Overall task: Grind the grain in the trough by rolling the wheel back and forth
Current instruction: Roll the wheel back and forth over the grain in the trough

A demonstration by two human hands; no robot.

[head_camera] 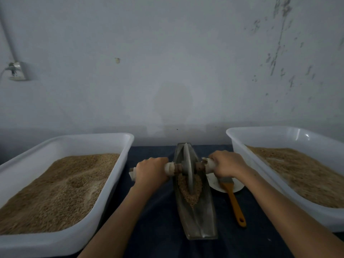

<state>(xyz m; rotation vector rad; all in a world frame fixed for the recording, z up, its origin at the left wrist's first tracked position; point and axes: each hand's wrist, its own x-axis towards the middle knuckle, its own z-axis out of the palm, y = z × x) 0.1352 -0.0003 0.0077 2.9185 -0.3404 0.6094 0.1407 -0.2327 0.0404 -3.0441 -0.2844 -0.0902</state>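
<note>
Dark blue cloth-covered table (152,211) carries a long grey metal trough (200,220) at centre. White plastic tubs flank it, left (111,175) and right (242,157). A white plate (214,183) and an orange-handled brush (235,203) lie just right of the trough.

Metal wheel (187,164) upright in trough (197,216), grain (189,190) beneath.

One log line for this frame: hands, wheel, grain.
left hand grips axle | right hand grips axle | wheel upright in trough | grain piled around the wheel

Two white tubs (119,146) (234,138), one trough (204,220), one wheel (187,164), one brush (233,200), one plate (214,181), two hands (151,173) (228,163).
</note>
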